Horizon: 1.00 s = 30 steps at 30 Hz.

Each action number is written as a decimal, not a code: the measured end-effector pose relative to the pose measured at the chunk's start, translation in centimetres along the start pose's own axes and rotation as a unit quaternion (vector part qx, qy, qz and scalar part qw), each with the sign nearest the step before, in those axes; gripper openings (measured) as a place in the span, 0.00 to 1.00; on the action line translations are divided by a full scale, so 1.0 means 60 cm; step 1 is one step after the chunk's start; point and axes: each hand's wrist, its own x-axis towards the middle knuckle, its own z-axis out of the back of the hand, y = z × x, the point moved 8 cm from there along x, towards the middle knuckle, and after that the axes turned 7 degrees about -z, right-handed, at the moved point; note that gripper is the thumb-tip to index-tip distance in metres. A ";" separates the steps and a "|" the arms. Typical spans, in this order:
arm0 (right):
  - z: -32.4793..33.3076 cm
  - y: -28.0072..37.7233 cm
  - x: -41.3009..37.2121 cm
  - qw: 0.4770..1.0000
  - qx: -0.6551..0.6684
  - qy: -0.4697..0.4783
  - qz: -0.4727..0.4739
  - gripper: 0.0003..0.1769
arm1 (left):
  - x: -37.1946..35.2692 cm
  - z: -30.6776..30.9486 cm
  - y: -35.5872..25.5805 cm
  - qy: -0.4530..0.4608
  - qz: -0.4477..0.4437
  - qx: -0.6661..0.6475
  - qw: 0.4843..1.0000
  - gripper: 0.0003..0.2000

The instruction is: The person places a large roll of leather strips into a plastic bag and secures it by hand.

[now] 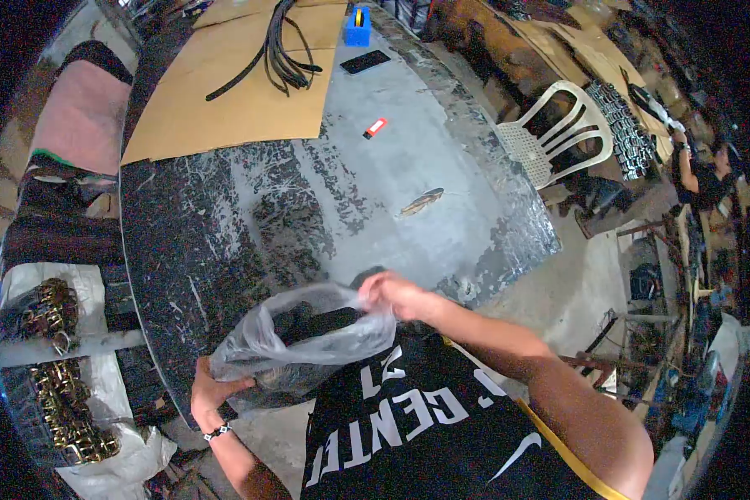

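A clear plastic bag (pixel 262 344) hangs at the near edge of the table, its mouth spread wide and dark contents partly visible inside. My right hand (pixel 387 293) pinches the bag's rim on the far right side. Lower down at the left, my left hand (pixel 214 388) grips the bag's side, thumb across the film and the other fingers mostly hidden. A beaded bracelet (pixel 217 431) circles the left wrist.
The worn table (pixel 250 217) carries a cardboard sheet (pixel 192 92) with black cords (pixel 285 62), a phone (pixel 365 62), a blue tape dispenser (pixel 357 29) and a small red item (pixel 375 127). A plastic chair (pixel 558 133) stands right. Another person (pixel 707 179) is farther right.
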 end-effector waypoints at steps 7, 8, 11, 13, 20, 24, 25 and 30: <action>0.020 0.190 -0.030 0.994 0.058 -0.028 0.084 0.11 | -0.010 0.000 -0.057 0.018 0.021 0.065 0.998 0.49; 0.019 0.214 -0.056 0.997 -0.028 -0.053 0.046 0.14 | -0.009 0.001 -0.054 0.005 0.013 0.074 0.997 0.48; 0.013 0.290 -0.120 0.908 -0.370 -0.056 0.187 0.15 | 0.007 -0.002 -0.022 -0.010 -0.046 0.114 0.992 0.49; -0.039 0.373 -0.183 0.839 -0.444 -0.116 0.292 0.16 | 0.005 -0.003 -0.046 0.001 -0.033 0.077 0.996 0.48; -0.224 0.321 -0.153 0.725 -0.525 0.077 0.439 0.22 | 0.021 -0.019 -0.074 0.042 -0.060 -0.002 0.997 0.42; -0.262 0.269 -0.101 0.757 -0.530 0.207 0.322 0.21 | 0.009 -0.015 -0.098 0.049 -0.043 -0.028 0.997 0.42; -0.261 0.248 -0.096 0.791 -0.507 0.196 0.279 0.21 | 0.013 -0.022 -0.085 0.048 -0.044 -0.050 0.997 0.40; -0.236 0.194 -0.073 0.840 -0.398 0.027 0.369 0.21 | 0.041 -0.038 -0.059 0.079 -0.065 -0.049 0.994 0.42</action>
